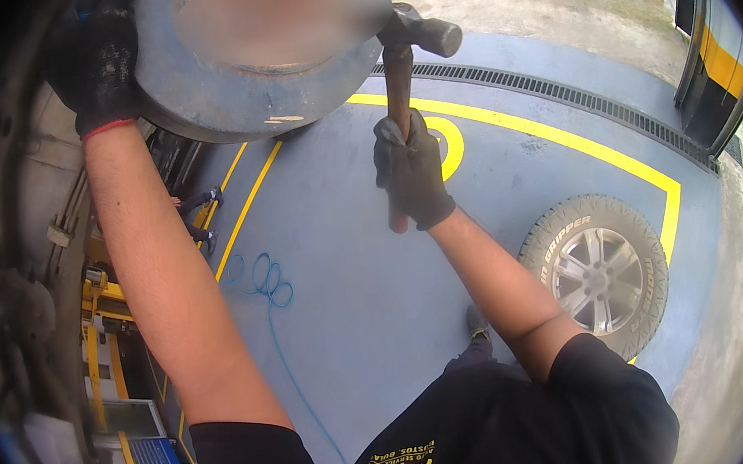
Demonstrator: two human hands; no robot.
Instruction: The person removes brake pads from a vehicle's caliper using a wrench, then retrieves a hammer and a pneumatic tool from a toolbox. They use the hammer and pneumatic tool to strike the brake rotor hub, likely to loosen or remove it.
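Observation:
A large grey brake disc [321, 92] with a rusty middle hangs at the top, partly blurred and cut off by the upper edge. My left hand [96, 71], in a black glove with a red cuff, is against its left rim; the fingers are lost in shadow. My right hand [410, 169], gloved in black, is closed round the wooden handle of a hammer [434, 37]. The hammer stands upright, its head beside the disc's right rim. Whether the two touch, I cannot tell.
A wheel with a chunky tyre [595, 276] lies on the blue floor at right. Thin blue hose [270, 283] is coiled at left centre. A drain grate [547, 91] crosses behind. Another person's legs [203, 218] show at left, near yellow equipment [108, 305] and a blue box [156, 459].

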